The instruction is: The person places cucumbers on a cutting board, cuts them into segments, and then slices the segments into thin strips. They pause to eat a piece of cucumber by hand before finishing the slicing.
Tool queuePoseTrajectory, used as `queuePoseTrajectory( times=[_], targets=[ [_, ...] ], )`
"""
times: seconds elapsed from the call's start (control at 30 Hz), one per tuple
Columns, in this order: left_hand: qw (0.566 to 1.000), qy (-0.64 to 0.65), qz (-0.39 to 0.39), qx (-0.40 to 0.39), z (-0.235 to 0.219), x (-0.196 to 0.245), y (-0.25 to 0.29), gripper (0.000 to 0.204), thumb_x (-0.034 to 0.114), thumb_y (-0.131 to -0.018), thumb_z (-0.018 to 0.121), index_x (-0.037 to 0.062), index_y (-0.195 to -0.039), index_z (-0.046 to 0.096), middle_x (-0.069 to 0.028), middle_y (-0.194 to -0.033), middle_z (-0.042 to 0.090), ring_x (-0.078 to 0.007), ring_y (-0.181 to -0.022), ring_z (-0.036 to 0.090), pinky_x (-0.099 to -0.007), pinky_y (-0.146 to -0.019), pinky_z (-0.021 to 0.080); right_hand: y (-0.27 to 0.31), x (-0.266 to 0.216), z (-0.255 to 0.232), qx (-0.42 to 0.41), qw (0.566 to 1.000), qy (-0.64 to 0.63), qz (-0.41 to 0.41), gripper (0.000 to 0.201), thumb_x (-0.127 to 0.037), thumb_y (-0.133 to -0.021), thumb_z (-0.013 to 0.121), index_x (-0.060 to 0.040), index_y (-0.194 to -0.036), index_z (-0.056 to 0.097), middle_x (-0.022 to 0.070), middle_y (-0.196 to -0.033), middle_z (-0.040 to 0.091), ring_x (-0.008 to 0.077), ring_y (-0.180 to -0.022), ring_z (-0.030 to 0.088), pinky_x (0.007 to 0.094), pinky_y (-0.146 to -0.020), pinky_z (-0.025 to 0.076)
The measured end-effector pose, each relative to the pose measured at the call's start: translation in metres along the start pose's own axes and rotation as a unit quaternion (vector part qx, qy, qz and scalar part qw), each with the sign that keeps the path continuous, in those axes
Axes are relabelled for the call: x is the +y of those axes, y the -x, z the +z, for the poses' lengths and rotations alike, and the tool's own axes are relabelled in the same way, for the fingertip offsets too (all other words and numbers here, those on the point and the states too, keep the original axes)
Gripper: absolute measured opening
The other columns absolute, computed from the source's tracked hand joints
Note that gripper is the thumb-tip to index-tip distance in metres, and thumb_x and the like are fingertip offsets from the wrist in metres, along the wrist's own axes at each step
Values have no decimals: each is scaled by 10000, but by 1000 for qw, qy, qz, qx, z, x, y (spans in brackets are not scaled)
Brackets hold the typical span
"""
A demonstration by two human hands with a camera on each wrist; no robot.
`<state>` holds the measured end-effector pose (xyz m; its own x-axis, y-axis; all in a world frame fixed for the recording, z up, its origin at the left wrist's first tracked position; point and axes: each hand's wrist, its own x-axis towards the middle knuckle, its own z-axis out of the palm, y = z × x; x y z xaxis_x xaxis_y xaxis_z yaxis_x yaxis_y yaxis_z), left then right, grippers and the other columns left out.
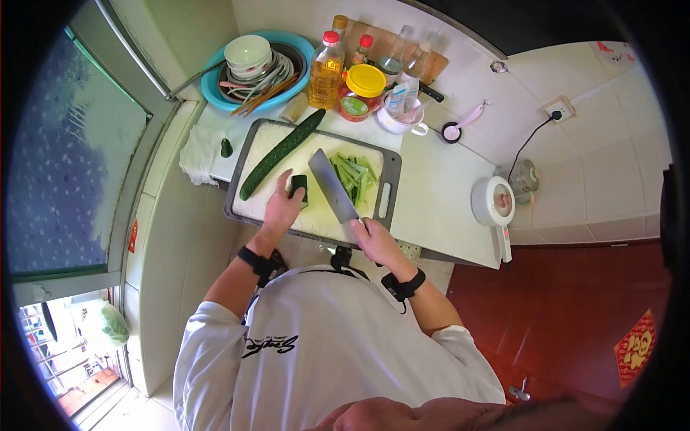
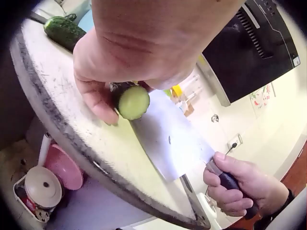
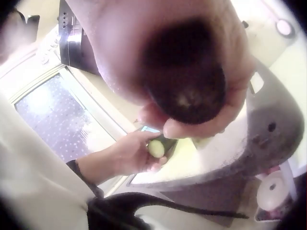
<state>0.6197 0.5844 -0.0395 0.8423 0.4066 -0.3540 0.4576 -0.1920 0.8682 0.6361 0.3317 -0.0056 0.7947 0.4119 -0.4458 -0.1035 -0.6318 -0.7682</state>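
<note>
Between the thumb and fingers of my left hand (image 1: 284, 206) is a short cucumber piece (image 1: 299, 188), its pale cut face showing in the left wrist view. My right hand (image 1: 375, 241) grips the dark handle (image 2: 229, 183) of a cleaver, whose wide blade (image 1: 333, 185) lies low over the cutting board (image 1: 267, 136), beside the cucumber piece. To the blade's right, several cut cucumber strips (image 1: 353, 174) are heaped together. A long whole cucumber (image 1: 282, 154) rests slantwise on the board's left side.
A blue basin (image 1: 305, 44) with stacked bowls stands behind the board. Beside it are an oil bottle (image 1: 326, 72), a yellow-lidded jar (image 1: 361, 92) and a white mug (image 1: 399, 118). A small cucumber end (image 1: 226, 148) lies left of the board. A white electric pot (image 1: 493, 201) stands at right.
</note>
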Motion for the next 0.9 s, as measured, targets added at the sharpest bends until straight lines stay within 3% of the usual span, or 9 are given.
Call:
queuePoseTrajectory(
  times=[0.2,0.27,0.7,0.9],
  targets=[
    [966,-253,53,2,18,16,4,565,481,-913,570,149,-1347,427,-221,-914,707,-402,-873,688,-484,-775,531,-7,5,0,33,997,61,-26,528,-464,-1001,464,33,-849,561,234,-701,592,394,-655,609,465,-633,464],
    [964,-255,74,13,21,7,4,553,466,-917,573,131,-1331,423,-221,-893,705,-410,-843,686,-494,-754,531,-8,5,0,45,996,67,-32,521,-456,-1000,471,33,-850,566,257,-748,600,433,-718,599,476,-661,462],
    [975,-147,131,102,39,-14,6,397,298,-941,588,70,-1191,381,-183,-663,627,-430,-669,634,-546,-637,475,21,-35,-8,25,996,68,-60,510,-438,-1006,477,31,-814,532,258,-729,582,435,-681,577,479,-633,450],
    [978,-126,141,88,31,-12,4,396,274,-916,603,72,-1188,398,-177,-664,636,-427,-651,637,-533,-624,493,32,-42,-10,18,988,143,-59,508,-440,-1009,470,34,-841,542,255,-721,582,436,-685,579,474,-632,452]
  ],
)
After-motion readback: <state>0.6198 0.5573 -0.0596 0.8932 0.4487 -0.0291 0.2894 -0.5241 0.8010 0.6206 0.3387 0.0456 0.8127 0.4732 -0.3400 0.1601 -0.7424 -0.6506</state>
